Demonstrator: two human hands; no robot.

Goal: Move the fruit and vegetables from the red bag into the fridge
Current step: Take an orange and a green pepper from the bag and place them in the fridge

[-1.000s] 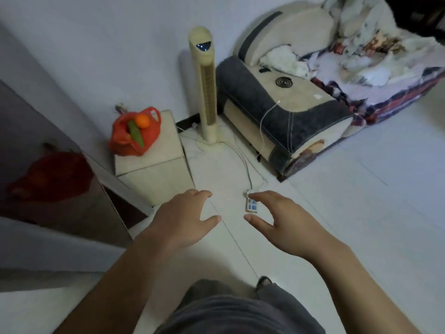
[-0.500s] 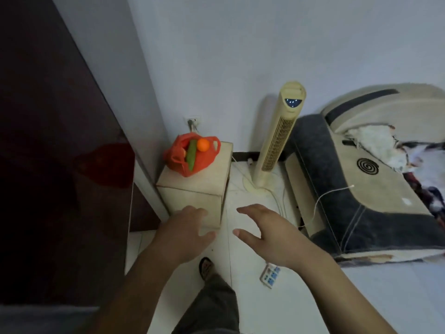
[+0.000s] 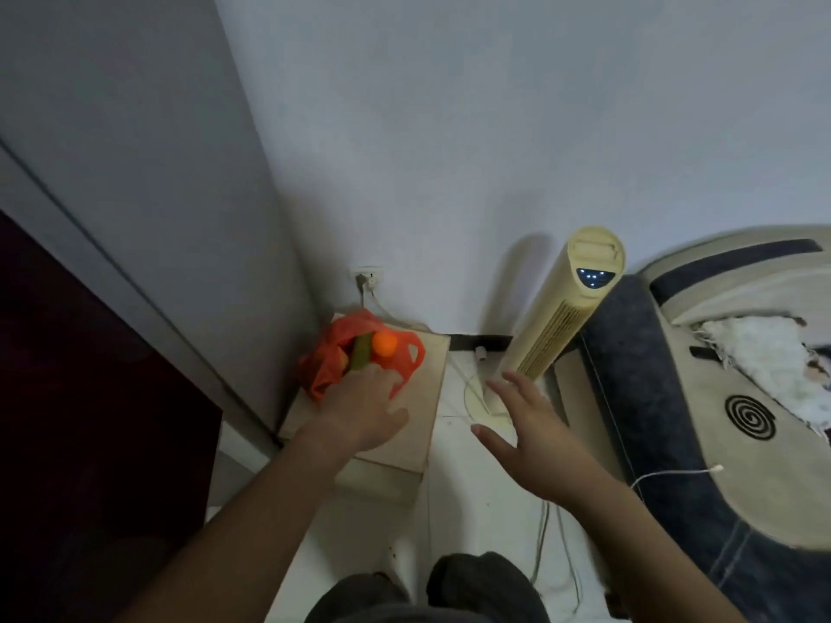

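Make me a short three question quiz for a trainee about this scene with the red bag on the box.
1. True or false: the left hand reaches the red plastic bag.
2. Which round fruit shows in the bag: A orange, B apple, C banana?
3. Fill in: the open right hand hovers in front of the tall cream tower ____.

Key: 1 true; 2 A, the round orange fruit beside a long green vegetable; 3 fan.

Thin crinkly plastic red bag (image 3: 329, 358), matt pale wood cabinet (image 3: 420, 400), glossy fridge door (image 3: 90, 397)
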